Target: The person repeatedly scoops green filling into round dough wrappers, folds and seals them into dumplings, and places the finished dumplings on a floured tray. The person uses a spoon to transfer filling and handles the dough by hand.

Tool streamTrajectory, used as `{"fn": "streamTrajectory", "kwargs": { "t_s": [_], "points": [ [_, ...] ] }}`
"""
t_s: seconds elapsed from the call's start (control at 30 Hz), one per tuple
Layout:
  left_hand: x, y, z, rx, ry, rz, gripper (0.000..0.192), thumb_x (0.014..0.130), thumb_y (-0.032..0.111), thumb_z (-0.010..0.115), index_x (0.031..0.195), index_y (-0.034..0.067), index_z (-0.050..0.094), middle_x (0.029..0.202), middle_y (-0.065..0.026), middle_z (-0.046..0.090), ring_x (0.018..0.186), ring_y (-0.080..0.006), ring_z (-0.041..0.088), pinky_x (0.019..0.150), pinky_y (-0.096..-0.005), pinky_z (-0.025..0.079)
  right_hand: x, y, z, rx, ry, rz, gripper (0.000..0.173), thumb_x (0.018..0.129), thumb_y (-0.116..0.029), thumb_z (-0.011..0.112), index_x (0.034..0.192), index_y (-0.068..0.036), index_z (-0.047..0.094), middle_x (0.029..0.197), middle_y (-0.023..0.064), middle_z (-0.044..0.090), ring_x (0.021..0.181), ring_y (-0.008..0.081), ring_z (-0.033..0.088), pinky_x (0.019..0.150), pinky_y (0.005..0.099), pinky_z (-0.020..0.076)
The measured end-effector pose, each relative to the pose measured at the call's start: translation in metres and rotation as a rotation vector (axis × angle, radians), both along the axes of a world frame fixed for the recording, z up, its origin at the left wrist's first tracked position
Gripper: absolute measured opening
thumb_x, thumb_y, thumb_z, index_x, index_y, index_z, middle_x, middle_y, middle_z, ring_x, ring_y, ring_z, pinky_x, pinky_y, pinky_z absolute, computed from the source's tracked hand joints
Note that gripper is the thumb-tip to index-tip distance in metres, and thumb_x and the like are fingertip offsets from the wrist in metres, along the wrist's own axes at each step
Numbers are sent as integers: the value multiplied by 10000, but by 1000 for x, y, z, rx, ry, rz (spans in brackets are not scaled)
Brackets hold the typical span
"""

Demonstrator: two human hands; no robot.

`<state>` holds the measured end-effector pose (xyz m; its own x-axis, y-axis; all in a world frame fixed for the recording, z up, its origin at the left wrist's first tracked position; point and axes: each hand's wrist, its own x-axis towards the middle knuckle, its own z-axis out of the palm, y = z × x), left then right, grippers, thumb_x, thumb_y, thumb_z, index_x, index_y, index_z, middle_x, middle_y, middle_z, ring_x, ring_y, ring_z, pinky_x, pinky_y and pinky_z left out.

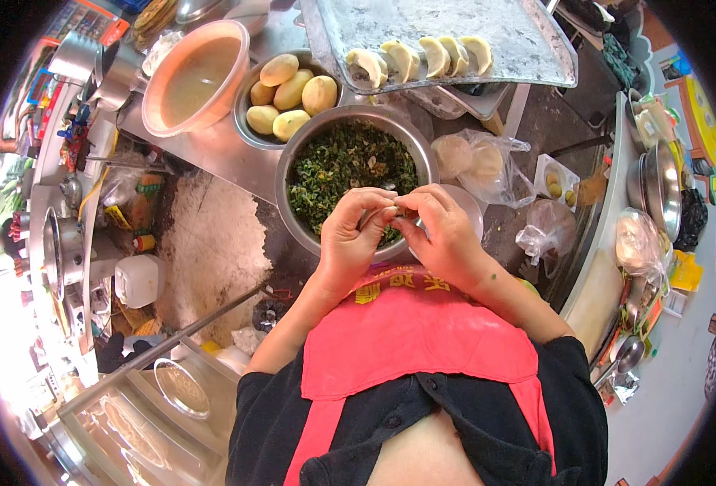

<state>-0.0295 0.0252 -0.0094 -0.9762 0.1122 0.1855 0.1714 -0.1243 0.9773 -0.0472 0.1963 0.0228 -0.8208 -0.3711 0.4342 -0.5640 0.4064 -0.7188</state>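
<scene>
My left hand and my right hand meet over the near part of a large steel bowl. Their thumbs and fingertips pinch together on a small dumpling, almost wholly hidden by the fingers. Chopped green leafy filling fills much of the bowl, and a small shiny piece of metal shows in it near my fingers. Partly behind my right hand is a pale round plate or lid. Beyond the bowl, several crescent dumplings stand in a row along the near edge of a floured metal tray.
Peeled potatoes fill a smaller steel bowl, beside a plastic basin of cloudy liquid. Round dough pieces lie in clear plastic right of the bowl. A white jerrycan stands lower left; steel basins line the right counter.
</scene>
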Motion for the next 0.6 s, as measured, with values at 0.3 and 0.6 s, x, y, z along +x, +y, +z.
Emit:
{"fn": "streamTrajectory", "kwargs": {
  "t_s": [0.3,0.6],
  "points": [
    [3,-2,19,-16,-152,-80,427,999,85,539,1382,35,358,1195,-123,613,1058,-166,602,907,-301,496,-10,-4,4,-1,71,64,222,792,29,702,985,-28,609,901,122,595,787,307,597,670,365,500],
    [-8,-14,30,-180,-187,-234,644,864,-56,618,1432,35,327,1180,-131,610,1059,-169,606,928,-299,486,-11,0,3,73,97,35,228,795,-17,704,990,-43,588,873,124,574,796,333,584,676,401,493]
  ]
}}
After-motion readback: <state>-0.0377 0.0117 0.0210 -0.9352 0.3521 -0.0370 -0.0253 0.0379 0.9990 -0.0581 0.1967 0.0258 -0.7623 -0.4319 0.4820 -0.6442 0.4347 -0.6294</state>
